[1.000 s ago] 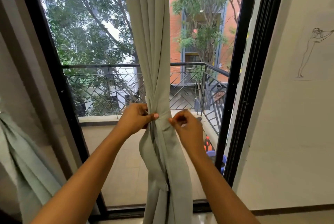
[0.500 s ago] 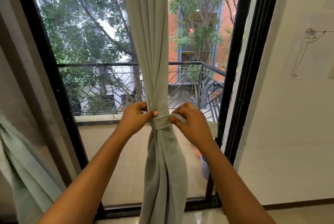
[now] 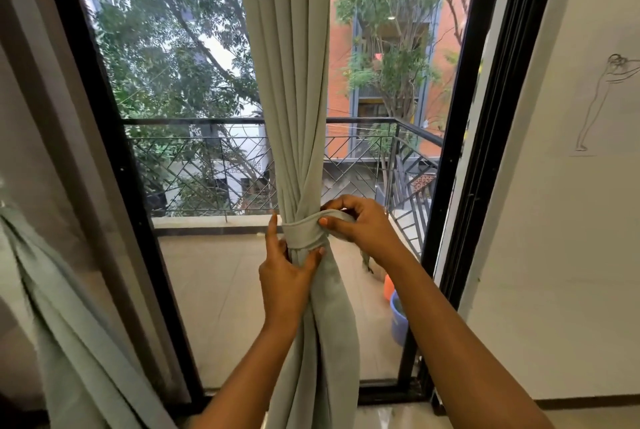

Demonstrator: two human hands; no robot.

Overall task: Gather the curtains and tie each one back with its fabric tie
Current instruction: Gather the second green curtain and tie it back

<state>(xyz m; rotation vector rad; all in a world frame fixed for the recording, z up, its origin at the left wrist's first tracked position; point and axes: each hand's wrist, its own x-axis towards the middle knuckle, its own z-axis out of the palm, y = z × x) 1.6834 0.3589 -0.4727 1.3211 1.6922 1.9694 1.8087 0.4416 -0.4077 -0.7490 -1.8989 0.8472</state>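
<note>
Gripping the gathered curtain (image 3: 294, 99) just below its waist, your left hand (image 3: 285, 273) has its thumb laid across the front of the folds. Its fingers go round the left side, and the forefinger reaches up along the left edge of the fabric tie (image 3: 304, 231). The tie sits as a flat band round the bunched curtain, which hangs in the middle of the glass door (image 3: 190, 290) in front of you. Your right hand (image 3: 362, 226) is at the right side of the band, fingers curled, pinching a loose part of the tie between thumb and fingertips. You cannot tell how the tie runs behind that hand. Below the band the curtain spreads out again. A second curtain (image 3: 69, 324) of the same pale green cloth hangs slanted at your lower left, beside the black door frame (image 3: 104, 151). Through the glass you see the balcony railing (image 3: 207, 169) and a blue bucket (image 3: 398, 321) near the right frame. A line drawing (image 3: 602, 99) of a figure is on the white wall (image 3: 554, 255) at your right.
</note>
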